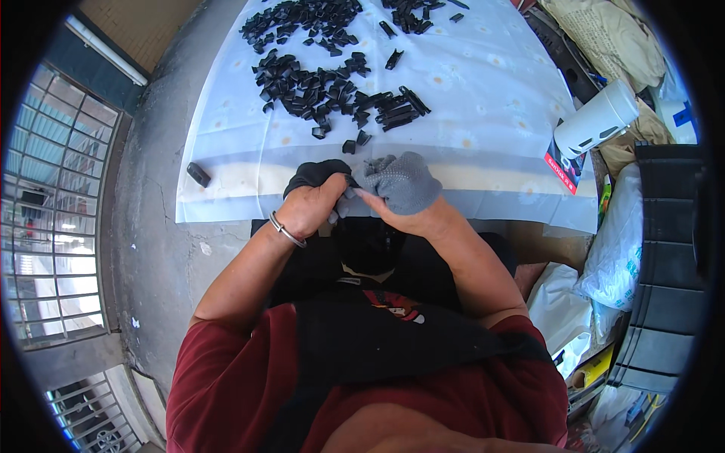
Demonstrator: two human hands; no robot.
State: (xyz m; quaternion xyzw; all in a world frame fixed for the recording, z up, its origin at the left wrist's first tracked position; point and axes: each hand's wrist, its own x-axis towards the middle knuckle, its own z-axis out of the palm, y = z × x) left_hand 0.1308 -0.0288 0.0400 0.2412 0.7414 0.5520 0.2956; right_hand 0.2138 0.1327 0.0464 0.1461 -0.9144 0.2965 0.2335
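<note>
My left hand wears a dark glove over its fingers, with the thumb bare. My right hand has a grey knit glove on its fingers. Both hands are closed and meet at the table's near edge, fingertips together; anything small between them is hidden. Just beyond lie two small black plastic pieces. Farther off, a heap of small curved black pieces spreads on the white daisy-patterned tablecloth. Longer black strips lie side by side at its right.
A dark oblong object rests at the table's left edge. At the right edge are a white cylindrical container and a red-and-black card. Plastic bags and a black ribbed panel crowd the right side. A barred window stands left.
</note>
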